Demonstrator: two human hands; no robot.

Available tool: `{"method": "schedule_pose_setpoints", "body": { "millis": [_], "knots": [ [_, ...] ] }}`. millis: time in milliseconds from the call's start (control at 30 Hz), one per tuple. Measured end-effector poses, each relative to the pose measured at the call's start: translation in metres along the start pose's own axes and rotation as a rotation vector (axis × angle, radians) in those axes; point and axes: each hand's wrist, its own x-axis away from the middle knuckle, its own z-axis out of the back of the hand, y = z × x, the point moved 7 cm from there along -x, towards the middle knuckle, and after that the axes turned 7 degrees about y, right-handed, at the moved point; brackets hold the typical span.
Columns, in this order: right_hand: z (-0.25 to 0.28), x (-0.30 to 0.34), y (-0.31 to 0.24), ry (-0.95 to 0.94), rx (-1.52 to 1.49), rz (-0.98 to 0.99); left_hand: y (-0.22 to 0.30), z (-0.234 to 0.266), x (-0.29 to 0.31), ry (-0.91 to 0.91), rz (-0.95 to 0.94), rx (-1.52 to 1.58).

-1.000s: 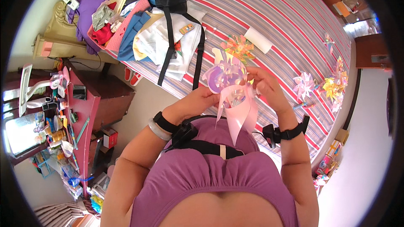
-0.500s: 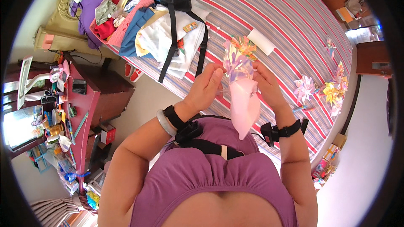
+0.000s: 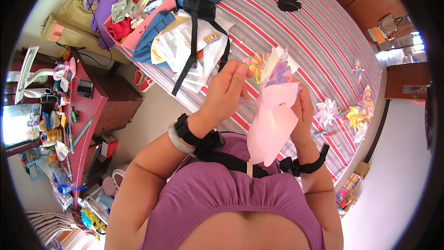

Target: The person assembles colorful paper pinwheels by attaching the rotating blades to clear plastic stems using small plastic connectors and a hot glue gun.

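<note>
In front of my chest, above the bed, is a bundle of shiny iridescent film point(image 3: 279, 73) with a pale pink sheet point(image 3: 273, 127) folded and hanging below it. A pinwheel point(image 3: 257, 65) with orange, yellow and green petals shows at the bundle's upper left. My right hand point(image 3: 302, 115) grips the pink sheet's right side, its fingers partly behind it. At the left edge my left hand point(image 3: 225, 93) is closed in a pinch beside the pinwheel, and a bit of clear film shows under its fingers. What exactly it pinches is hidden.
Several finished-looking pinwheels point(image 3: 358, 116) lie on the striped bed point(image 3: 259, 11) at right. A white roll point(image 3: 292, 62) lies behind the bundle. At left are white cloths point(image 3: 178, 41), a black strap point(image 3: 193, 41), a pink basket point(image 3: 138, 32) of clothes and a cluttered red desk point(image 3: 92, 111).
The pink sheet has swung round and shows a broader face. My right hand has moved lower along its right side. My left hand has shifted slightly left and up, away from the sheet.
</note>
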Motion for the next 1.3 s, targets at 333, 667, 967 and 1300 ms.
{"method": "schedule_pose_setpoints", "body": {
  "millis": [333, 667, 967, 1300],
  "knots": [
    [-0.007, 0.003, -0.010, 0.007, -0.079, -0.106, 0.034, 0.002, 0.013, -0.017, -0.284, -0.215],
    [-0.019, 0.009, -0.021, -0.087, -0.135, -0.283, 0.047, -0.002, 0.013, -0.124, -0.340, -0.300],
    [-0.022, 0.007, -0.086, -0.243, 0.416, 0.360, 0.029, 0.017, 0.002, -0.102, 0.136, 0.044],
    [-0.064, 0.018, -0.121, -0.381, 0.378, 0.375, 0.070, 0.041, 0.018, -0.120, -0.017, -0.021]
  ]
}}
